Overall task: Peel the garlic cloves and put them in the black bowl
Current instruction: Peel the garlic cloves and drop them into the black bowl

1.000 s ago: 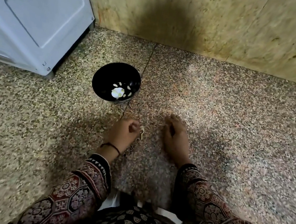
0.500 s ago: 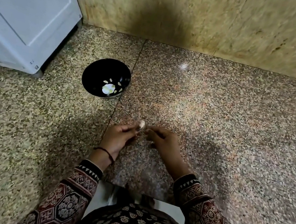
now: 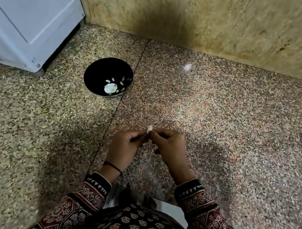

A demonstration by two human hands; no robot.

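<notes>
Peeling a garlic clove above the granite counter.
Stood near the counter's back-left corner, beside the white appliance (image 3: 28, 11): black bowl (image 3: 101, 72), pale pieces inside. Met nearer the front edge: left hand (image 3: 124, 147) and right hand (image 3: 170, 147), fingertips pinched on garlic clove (image 3: 149, 128), seemingly part-skinned.

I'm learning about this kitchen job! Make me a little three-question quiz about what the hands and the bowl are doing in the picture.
1. True or false: the garlic clove is pinched between the left hand and the right hand.
2. Where is the black bowl? A) beside the white appliance B) in the person's lap C) on a shelf
3. Fill in: the bowl stands on the speckled stone ____.

Key: 1 true. 2 A. 3 counter.
</notes>
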